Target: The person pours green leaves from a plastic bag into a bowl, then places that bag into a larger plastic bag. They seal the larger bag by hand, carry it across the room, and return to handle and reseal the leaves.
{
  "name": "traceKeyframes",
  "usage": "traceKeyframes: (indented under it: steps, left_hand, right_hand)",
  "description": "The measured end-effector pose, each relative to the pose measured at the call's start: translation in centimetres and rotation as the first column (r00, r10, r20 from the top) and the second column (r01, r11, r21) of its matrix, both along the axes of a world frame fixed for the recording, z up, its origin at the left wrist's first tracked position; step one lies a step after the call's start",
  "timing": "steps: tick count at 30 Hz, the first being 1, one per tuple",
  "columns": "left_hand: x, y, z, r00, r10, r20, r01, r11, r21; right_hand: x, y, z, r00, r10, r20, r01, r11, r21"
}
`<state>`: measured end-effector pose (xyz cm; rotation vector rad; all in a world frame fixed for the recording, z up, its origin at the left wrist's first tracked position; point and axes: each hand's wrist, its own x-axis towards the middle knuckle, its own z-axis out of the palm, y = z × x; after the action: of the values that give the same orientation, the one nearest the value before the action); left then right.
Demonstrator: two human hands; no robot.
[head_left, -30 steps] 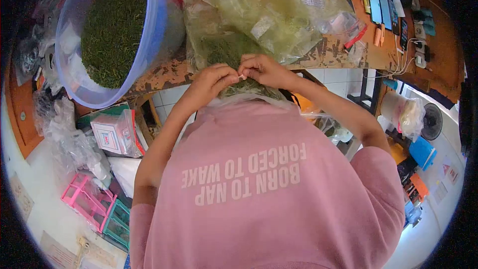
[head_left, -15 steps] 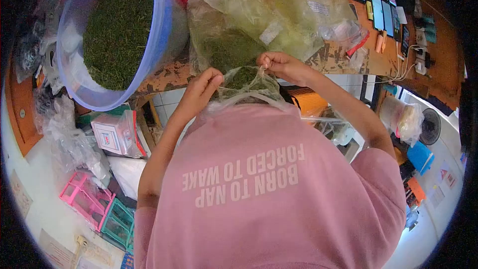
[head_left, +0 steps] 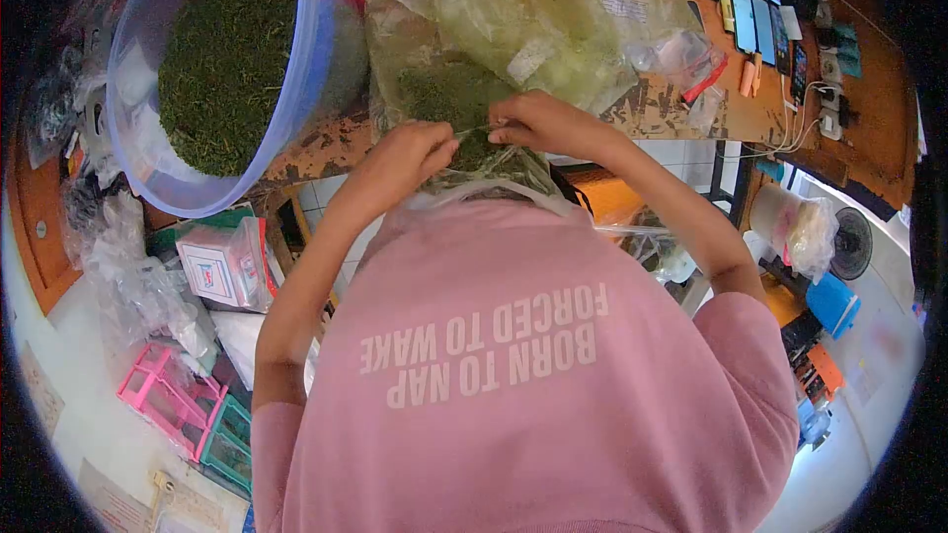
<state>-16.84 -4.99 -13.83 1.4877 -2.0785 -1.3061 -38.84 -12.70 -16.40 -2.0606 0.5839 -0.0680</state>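
Observation:
At the near edge of the wooden table, my left hand point(head_left: 407, 156) is closed, its fingertips pinching the rim of a clear plastic bag. My right hand point(head_left: 541, 124) is closed too and pinches the same rim a short way to the right. A thin strip of the clear bag point(head_left: 499, 170) runs between the two hands, and its lower part rests against the pink shirt. Green shredded material shows through the plastic. Just beyond the hands lies a large clear bag point(head_left: 523, 25) with more green shredded material point(head_left: 434, 89) inside.
A big translucent tub point(head_left: 301, 79) of green shreds point(head_left: 232, 59) stands on the left. Several phones point(head_left: 743, 15) with white cables lie at the back right. A red-edged plastic packet point(head_left: 701, 74) is nearer. Below left are a boxed packet point(head_left: 219, 265) and a pink basket point(head_left: 163, 390).
Both hands have come closer together, and the bag's mouth, which stood open between them, is now drawn narrow. The view has shifted slightly.

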Motion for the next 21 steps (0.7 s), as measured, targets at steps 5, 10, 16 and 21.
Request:
traceKeyframes:
  steps: [5,10,16,21]
  left_hand:
    - [1.2,1.2,1.3,0.953,0.303,0.006,-0.303,0.953,-0.004]
    - [0.8,3.7,0.9,0.797,0.603,0.022,-0.598,0.794,-0.113]
    - [0.2,5.2,-2.5,0.724,0.689,-0.031,-0.689,0.721,-0.073]
    - [-1.0,3.7,-1.4,0.727,0.684,0.069,-0.683,0.73,-0.036]
  right_hand:
    - [-2.5,-0.5,0.4,0.948,-0.317,0.039,0.3,0.925,0.232]
    - [-4.2,1.9,1.1,0.802,-0.597,0.003,0.572,0.769,0.285]
    - [-4.4,3.0,-1.0,0.756,-0.655,0.005,0.64,0.741,0.203]
    - [-2.8,3.0,0.5,0.747,-0.662,-0.066,0.665,0.743,0.078]
